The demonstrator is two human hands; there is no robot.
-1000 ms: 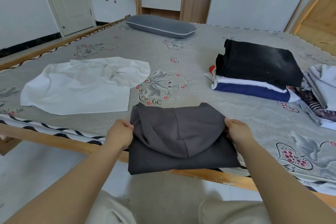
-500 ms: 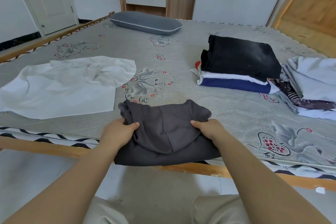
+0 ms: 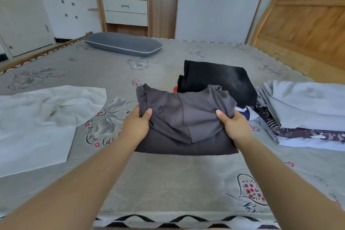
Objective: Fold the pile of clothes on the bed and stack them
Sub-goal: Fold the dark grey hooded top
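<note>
Gripping a folded dark grey hoodie (image 3: 184, 119) by its two sides, a person holds it above the bed (image 3: 164, 183), in front of a stack of folded clothes (image 3: 220, 78). The left hand (image 3: 137, 127) pinches the garment's left edge, thumb on top and fingers hidden beneath; the right hand (image 3: 236, 127) pinches the right edge the same way. The hoodie is soft, matte knit, roughly rectangular, its rounded hood lying across the top. The stack behind shows a black folded piece uppermost, with slivers of white, navy and red peeking out lower down. To the right sits a pile (image 3: 306, 115) of pale grey-blue cloth over a dark patterned fabric. At left, a white shirt (image 3: 43, 117) lies spread and creased on the grey, flower-printed mat. A long grey pillow (image 3: 123, 44) with white piping rests at the far edge, before a wooden shelf unit (image 3: 125, 2) holding two white drawers.
</note>
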